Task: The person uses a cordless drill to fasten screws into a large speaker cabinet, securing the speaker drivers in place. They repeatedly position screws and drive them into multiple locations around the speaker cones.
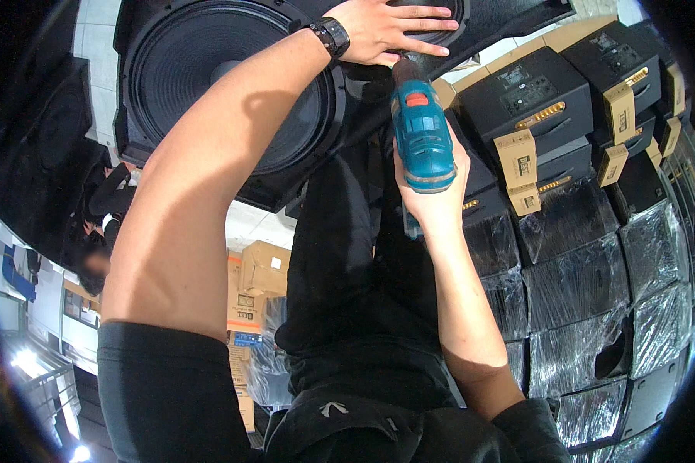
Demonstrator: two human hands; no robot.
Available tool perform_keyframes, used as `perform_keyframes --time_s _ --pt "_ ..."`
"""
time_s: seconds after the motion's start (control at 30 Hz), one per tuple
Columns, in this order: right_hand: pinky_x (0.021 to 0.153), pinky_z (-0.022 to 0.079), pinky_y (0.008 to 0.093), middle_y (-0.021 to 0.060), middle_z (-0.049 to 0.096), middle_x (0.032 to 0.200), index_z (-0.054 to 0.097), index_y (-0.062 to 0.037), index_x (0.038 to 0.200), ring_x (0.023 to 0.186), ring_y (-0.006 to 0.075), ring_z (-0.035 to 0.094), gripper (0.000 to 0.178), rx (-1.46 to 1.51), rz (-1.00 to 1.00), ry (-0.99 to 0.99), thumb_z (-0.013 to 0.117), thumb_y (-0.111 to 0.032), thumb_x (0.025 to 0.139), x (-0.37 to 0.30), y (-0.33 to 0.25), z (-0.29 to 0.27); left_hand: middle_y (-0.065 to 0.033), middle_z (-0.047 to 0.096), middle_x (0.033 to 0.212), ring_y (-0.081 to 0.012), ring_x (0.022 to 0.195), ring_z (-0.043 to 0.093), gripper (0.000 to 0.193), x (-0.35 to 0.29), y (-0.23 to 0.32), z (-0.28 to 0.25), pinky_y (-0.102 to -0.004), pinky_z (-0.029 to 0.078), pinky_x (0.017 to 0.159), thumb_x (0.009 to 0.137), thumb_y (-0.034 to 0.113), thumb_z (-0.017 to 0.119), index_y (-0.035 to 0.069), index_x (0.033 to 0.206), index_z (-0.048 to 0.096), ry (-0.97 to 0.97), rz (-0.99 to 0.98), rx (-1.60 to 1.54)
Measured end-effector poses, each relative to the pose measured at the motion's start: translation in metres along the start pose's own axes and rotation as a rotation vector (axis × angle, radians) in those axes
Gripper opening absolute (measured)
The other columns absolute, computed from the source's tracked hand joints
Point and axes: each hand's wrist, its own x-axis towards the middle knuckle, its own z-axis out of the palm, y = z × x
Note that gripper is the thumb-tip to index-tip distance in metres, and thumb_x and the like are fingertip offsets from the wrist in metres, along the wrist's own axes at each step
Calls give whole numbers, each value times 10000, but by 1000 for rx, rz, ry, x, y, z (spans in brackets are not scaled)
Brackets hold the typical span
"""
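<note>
A teal cordless drill (427, 143) with an orange switch is gripped in my right hand (440, 189), its dark chuck pointing away from me. The chuck end meets the black speaker cabinet (363, 108) close to my left fingertips; what the bit touches is too small to make out. My left hand (371, 32), with a black watch (330, 36) at the wrist, lies with fingers spread over the cabinet's right part. Beneath that hand is a smaller round driver (432, 17). A large ribbed speaker cone (193, 73) fills the cabinet's left part, partly behind my left forearm.
Stacked black boxes (521, 89) with small brown cartons (515, 154) stand at right, above rows of film-wrapped black boxes (571, 255). Brown cardboard cartons (262, 270) sit by my legs at left. Another person (108, 201) is at far left beside a dark cabinet (42, 131).
</note>
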Motion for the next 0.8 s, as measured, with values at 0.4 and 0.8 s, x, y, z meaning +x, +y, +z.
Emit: perform_keyframes --time_s 0.4,0.8 --pt "897 580 399 187 778 992 680 -46 1308 961 298 780 491 -22 9 2 755 -101 825 0 2 1 -14 248 1769 -206 1644 173 734 0 1 -3 -616 106 1299 914 498 669 393 1599 425 -4 1 14" --pt "879 583 392 185 778 980 676 -38 1309 933 300 781 501 -11 2 -7 759 -92 818 1 5 0 -12 243 1771 -209 1645 168 735 1 1 -5 -619 96 1303 925 497 663 393 1607 409 -29 -3 20"
